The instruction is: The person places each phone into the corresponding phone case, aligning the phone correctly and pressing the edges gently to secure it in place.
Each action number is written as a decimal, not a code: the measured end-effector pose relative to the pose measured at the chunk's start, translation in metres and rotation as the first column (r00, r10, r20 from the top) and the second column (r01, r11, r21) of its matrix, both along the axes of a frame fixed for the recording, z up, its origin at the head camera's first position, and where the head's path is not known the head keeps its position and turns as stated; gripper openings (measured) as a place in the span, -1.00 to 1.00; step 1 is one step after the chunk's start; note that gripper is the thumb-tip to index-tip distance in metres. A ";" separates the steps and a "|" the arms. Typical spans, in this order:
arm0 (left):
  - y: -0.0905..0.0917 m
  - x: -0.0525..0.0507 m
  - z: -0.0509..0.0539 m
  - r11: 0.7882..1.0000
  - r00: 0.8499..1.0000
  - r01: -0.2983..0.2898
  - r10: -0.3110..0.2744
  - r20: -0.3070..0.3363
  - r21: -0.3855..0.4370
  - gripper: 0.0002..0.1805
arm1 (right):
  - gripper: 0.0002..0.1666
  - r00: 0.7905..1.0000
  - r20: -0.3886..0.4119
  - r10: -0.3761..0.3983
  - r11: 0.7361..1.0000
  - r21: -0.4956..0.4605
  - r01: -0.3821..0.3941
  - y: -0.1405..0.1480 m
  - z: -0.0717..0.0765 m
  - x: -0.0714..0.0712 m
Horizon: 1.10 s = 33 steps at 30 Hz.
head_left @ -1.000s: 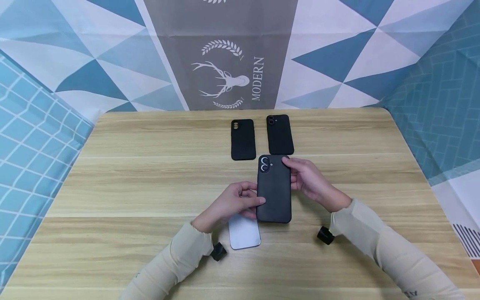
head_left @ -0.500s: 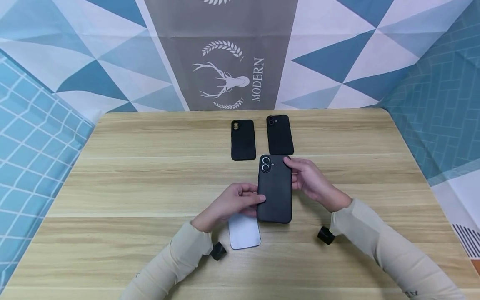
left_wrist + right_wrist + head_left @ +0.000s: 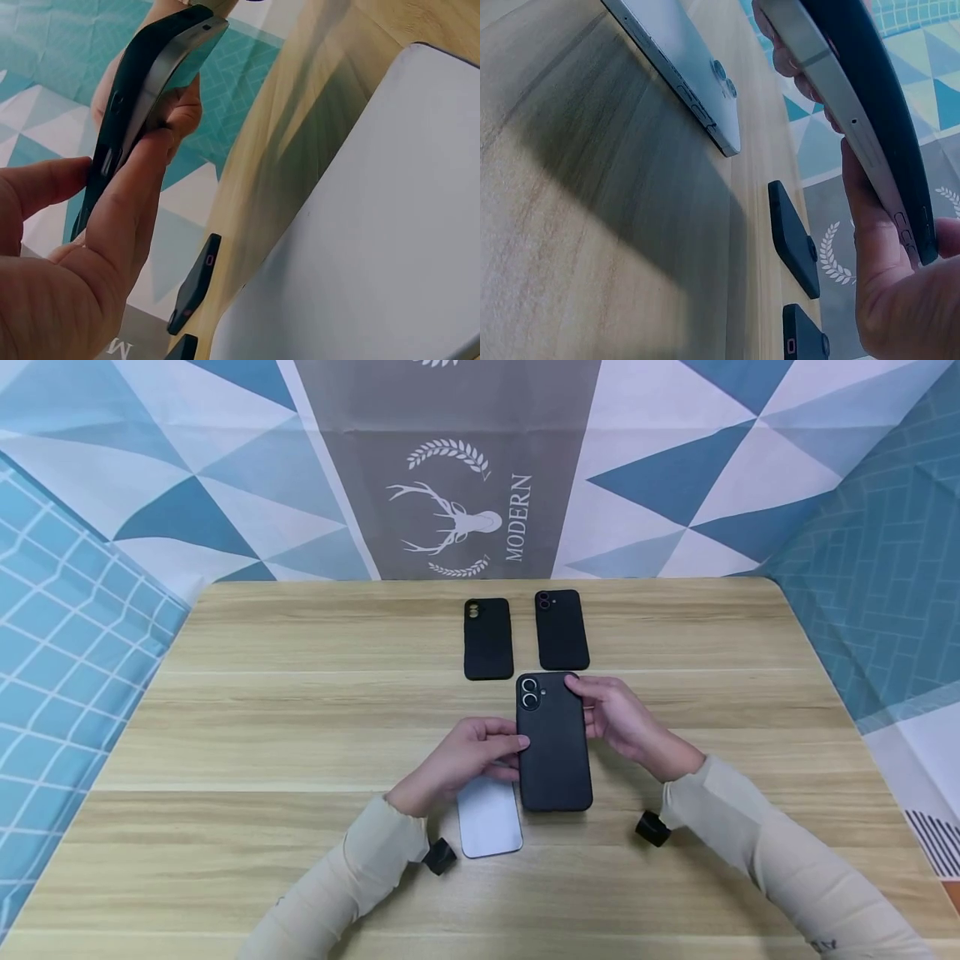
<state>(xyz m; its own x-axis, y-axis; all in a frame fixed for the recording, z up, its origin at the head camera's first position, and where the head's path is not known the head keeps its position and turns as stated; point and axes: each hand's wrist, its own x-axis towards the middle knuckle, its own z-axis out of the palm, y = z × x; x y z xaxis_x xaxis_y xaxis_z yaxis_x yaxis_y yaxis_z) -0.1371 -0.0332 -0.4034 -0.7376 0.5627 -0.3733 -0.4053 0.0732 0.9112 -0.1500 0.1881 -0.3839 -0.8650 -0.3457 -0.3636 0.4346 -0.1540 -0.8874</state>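
Observation:
Both hands hold a silver phone (image 3: 832,97) with a black phone case (image 3: 555,752) over its back, raised above the table. My left hand (image 3: 480,752) pinches the left edge, thumb on the case and fingers underneath. At the upper right corner my right hand (image 3: 618,714) grips it, thumb on the back near the camera end. A gap shows between the case and the phone's side in the right wrist view, narrowing toward the camera end. The phone's screen is hidden in the head view. Below my left hand a silver-white phone (image 3: 489,822) lies on the table.
Two black phone-shaped pieces lie at the back of the wooden table (image 3: 300,735). The left one (image 3: 487,639) has wood colour showing through its camera holes; dark rings mark the right one (image 3: 562,631). Patterned cloth (image 3: 675,468) hangs behind the table.
My left hand has slid slightly up along the case's left edge. The lower end of the held phone has shifted a little right and down. My right hand stays almost in place.

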 end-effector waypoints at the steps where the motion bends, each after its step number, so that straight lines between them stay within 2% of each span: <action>1: 0.001 0.000 0.001 1.000 1.000 0.001 -0.001 0.006 0.011 -0.63 | -0.69 1.000 0.000 0.005 1.000 0.008 -0.005 0.000 0.001 0.000; 11: 0.006 0.002 0.004 0.995 0.998 0.021 -0.026 0.049 0.100 -0.65 | -0.67 0.998 0.009 0.063 0.996 0.055 -0.064 0.002 0.006 -0.002; 19: 0.007 0.003 0.006 0.987 0.994 0.074 -0.084 0.064 0.142 -0.60 | -0.70 0.994 -0.013 0.113 0.990 0.088 -0.111 0.002 0.010 -0.003; 23: 0.008 0.004 0.007 0.986 0.994 0.077 -0.087 0.061 0.145 -0.60 | -0.71 0.992 -0.036 0.121 0.979 0.166 -0.114 0.001 0.013 -0.003; 28: 0.010 0.006 0.007 0.982 0.995 0.085 -0.093 0.040 0.170 -0.50 | -0.67 0.990 -0.056 0.131 0.950 0.292 -0.109 -0.002 0.015 -0.005; 33: 0.008 0.011 0.005 0.983 0.998 0.056 -0.061 0.024 0.175 -0.48 | -0.62 0.987 -0.050 0.149 0.936 0.330 -0.125 -0.005 0.013 -0.005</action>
